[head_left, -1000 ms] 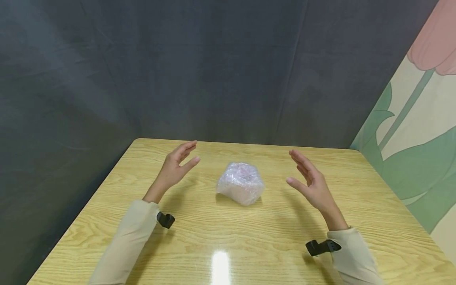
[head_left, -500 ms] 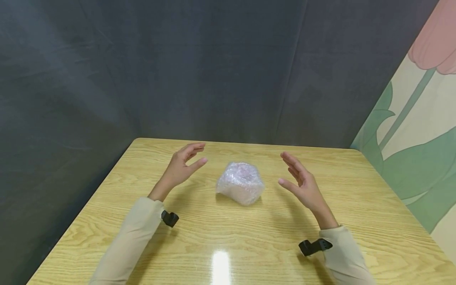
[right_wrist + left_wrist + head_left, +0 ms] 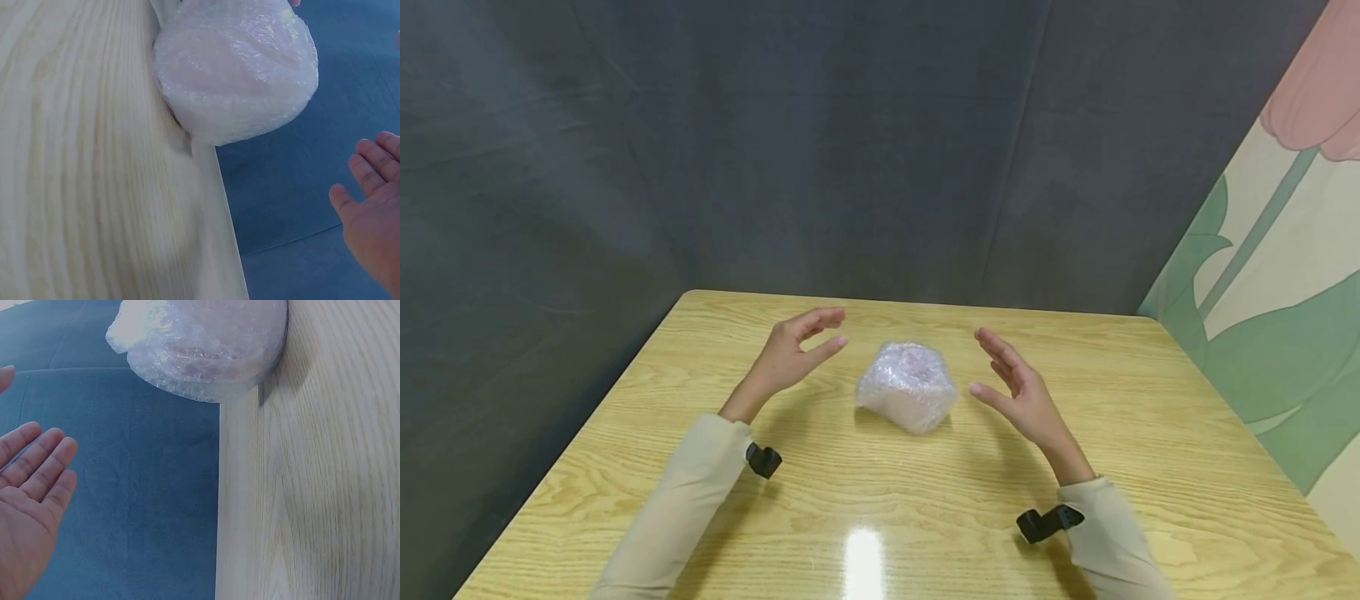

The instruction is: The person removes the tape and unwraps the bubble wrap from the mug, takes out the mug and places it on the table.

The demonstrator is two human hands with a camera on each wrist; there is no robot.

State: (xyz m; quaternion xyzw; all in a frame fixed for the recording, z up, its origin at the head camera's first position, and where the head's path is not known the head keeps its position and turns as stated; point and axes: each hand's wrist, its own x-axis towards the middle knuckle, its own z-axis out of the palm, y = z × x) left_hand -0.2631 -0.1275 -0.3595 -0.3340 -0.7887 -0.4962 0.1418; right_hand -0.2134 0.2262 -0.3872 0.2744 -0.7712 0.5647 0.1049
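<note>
A bundle in clear bubble wrap (image 3: pixel 907 387) rests on the wooden table; something pinkish shows faintly through the plastic, but its kind is hidden. To its left my left hand (image 3: pixel 790 354) hovers above the tabletop, fingers extended and thumb apart, touching nothing. My right hand (image 3: pixel 1018 396) is held over the table on the other side, a little nearer to the bundle, its fingers also extended. Both palms face inward. In the left wrist view the wrapped bundle (image 3: pixel 206 350) appears at the top, apart from the fingers. The right wrist view shows the bundle (image 3: pixel 234 75) clear of that hand too.
The light wooden table (image 3: pixel 820 517) has its far edge against a dark cloth backdrop (image 3: pixel 850 150). On the right stands a wall panel painted with a pink flower and green leaves (image 3: pixel 1285 358). A black wrist camera (image 3: pixel 763 460) sits on the left sleeve, another camera (image 3: pixel 1049 523) on the right.
Both hands have moved inward toward the bundle, the left hand to the right and the right hand to the left. The bundle has stayed in place.
</note>
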